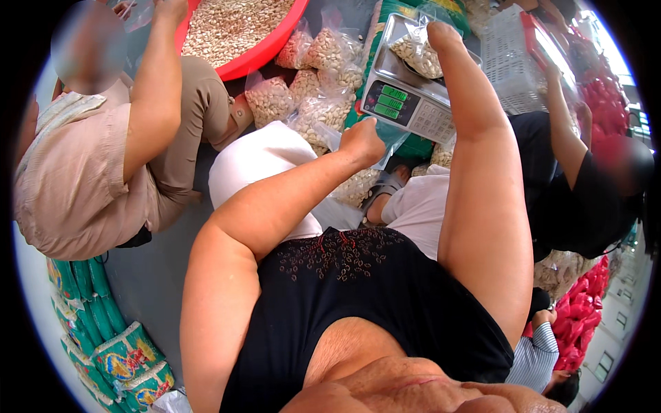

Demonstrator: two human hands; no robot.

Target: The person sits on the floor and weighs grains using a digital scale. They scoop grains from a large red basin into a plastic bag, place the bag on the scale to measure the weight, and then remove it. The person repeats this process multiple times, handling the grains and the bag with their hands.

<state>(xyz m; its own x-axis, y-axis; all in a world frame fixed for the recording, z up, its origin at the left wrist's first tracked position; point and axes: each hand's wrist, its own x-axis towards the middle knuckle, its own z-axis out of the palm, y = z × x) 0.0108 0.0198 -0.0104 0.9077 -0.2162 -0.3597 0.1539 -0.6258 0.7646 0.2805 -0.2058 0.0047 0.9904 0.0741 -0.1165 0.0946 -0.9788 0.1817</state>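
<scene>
My right hand (444, 37) grips the top of a clear plastic bag of pale, bean-like kernels (417, 54). The bag rests on the steel pan (391, 44) of a digital scale (413, 108), whose green display is lit. My left hand (364, 142) is closed in a fist just below the scale's near left corner. Thin clear plastic, seemingly an unfilled bag (393, 140), hangs from that fist; the pinch itself is hidden. Several filled bags of kernels (320, 111) lie left of the scale, and another (356, 186) is between my legs.
A red tub (242, 68) holds loose kernels (232, 26) at top left, beside a co-worker in beige (77, 175). Green printed sacks (446, 10) lie under the scale. On the right are a white plastic crate (503, 62) and a co-worker in black (568, 206).
</scene>
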